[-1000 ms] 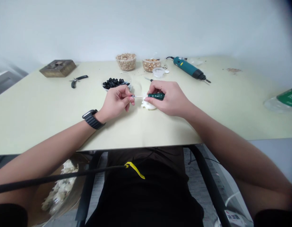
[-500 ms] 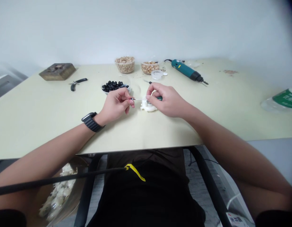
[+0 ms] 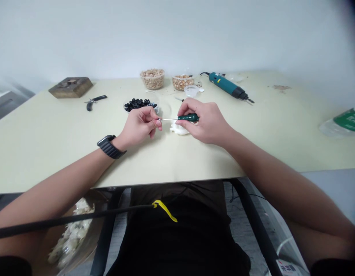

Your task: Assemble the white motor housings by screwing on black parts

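My right hand (image 3: pixel 207 122) is closed around a green-handled awl (image 3: pixel 188 117), which lies level above the table. Its thin metal shaft reaches left to my left hand (image 3: pixel 139 125). The thumb and fingers of that hand pinch the tip, and anything small held there is hidden. A white lumpy piece (image 3: pixel 179 130) lies on the table just under the shaft and partly under my right fingers. Behind my left hand, a clear bowl (image 3: pixel 138 105) holds black beads.
Two clear tubs of tan pieces (image 3: pixel 152 79) stand at the back, beside a small clear cup (image 3: pixel 191 91). A teal rotary tool (image 3: pixel 226 86), pliers (image 3: pixel 94 102), a wooden block (image 3: pixel 70 87) and a water bottle (image 3: pixel 342 124) also rest on the cream table (image 3: pixel 171 165).
My right hand has shifted along the awl, and its green handle shows fully again instead of being mostly covered by my fingers. My left hand still pinches the tip.
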`<state>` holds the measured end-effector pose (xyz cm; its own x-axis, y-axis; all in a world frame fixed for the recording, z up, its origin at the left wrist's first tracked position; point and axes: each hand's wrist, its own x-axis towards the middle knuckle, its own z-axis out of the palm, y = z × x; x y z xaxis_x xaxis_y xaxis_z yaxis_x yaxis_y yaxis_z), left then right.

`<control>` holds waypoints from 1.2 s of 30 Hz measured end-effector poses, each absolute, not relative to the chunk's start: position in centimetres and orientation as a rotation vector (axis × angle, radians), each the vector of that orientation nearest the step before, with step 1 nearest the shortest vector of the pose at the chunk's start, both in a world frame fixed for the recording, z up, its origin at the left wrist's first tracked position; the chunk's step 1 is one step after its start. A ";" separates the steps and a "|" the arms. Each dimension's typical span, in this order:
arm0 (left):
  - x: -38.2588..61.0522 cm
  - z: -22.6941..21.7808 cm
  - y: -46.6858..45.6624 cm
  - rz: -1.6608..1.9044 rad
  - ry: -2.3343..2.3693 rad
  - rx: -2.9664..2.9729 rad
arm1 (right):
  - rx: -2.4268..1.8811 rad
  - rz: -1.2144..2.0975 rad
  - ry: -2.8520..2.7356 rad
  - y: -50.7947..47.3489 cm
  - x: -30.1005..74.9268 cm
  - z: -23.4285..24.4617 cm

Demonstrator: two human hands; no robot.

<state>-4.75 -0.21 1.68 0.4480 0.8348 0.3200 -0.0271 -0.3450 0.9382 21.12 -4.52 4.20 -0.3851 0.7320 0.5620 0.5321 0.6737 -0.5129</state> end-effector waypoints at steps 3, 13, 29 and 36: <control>-4.7 1.7 -0.2 1.043 0.704 1.675 | -0.939 0.309 -2.068 -4.5 21.1 4.2; -5.3 1.6 0.2 0.895 0.714 1.709 | -0.922 0.301 -2.052 -4.4 21.2 4.3; -4.6 1.6 -0.3 0.970 0.663 1.707 | -1.121 0.248 -2.134 -4.5 21.0 4.3; -4.8 1.5 0.1 1.063 0.666 1.753 | -1.060 0.277 -2.174 -4.6 21.2 4.7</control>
